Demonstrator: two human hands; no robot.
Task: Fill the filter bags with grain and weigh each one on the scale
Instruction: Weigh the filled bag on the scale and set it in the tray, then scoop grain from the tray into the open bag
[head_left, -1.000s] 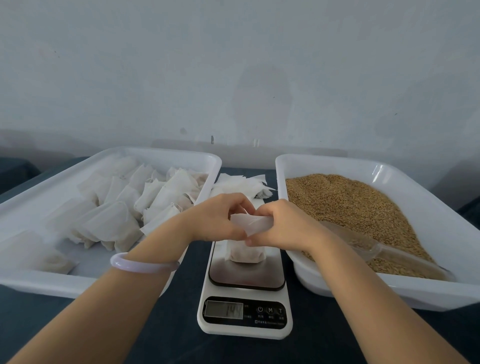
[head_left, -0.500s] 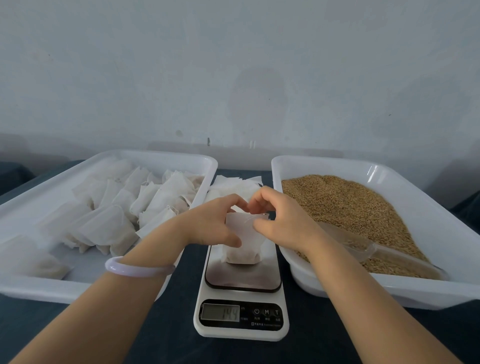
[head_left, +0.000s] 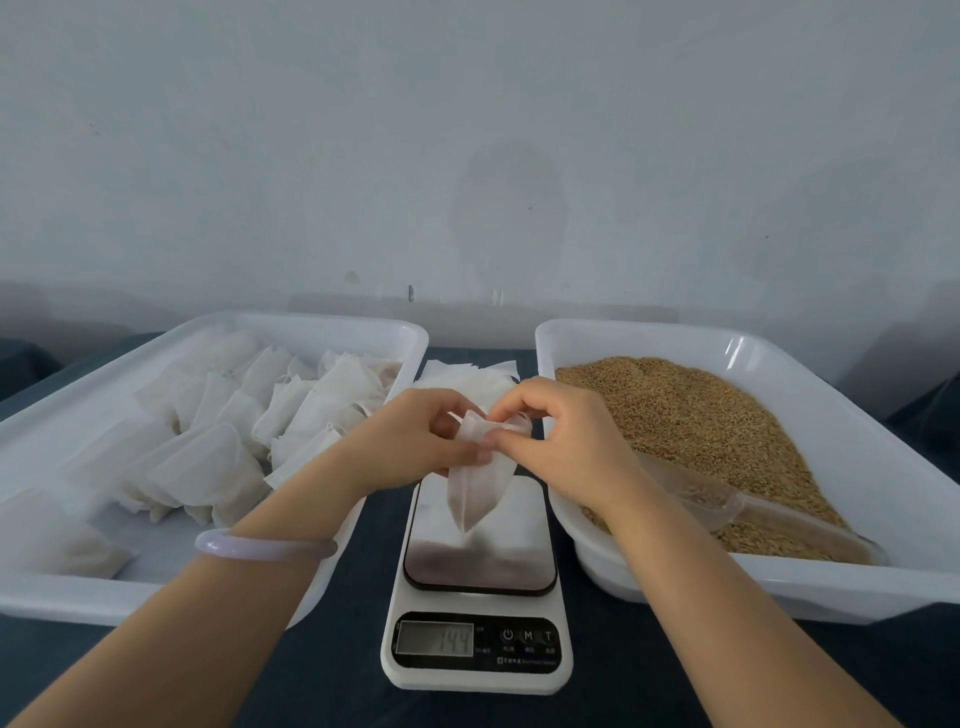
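The filter bag (head_left: 478, 488) is held tilted over the platform of the scale (head_left: 483, 566), its top pinched by the fingertips of the left hand (head_left: 410, 441) and of the right hand (head_left: 561, 441); contact between its lower corner and the platform cannot be determined. 144 is shown on the display (head_left: 435, 638). Filled bags (head_left: 208, 467) are noted in the left tray (head_left: 311, 332); grain (head_left: 691, 415) and a clear scoop (head_left: 727, 506) are noted in the right tray (head_left: 779, 582).

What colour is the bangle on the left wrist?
Pale lilac bangle, clearest in the head view.
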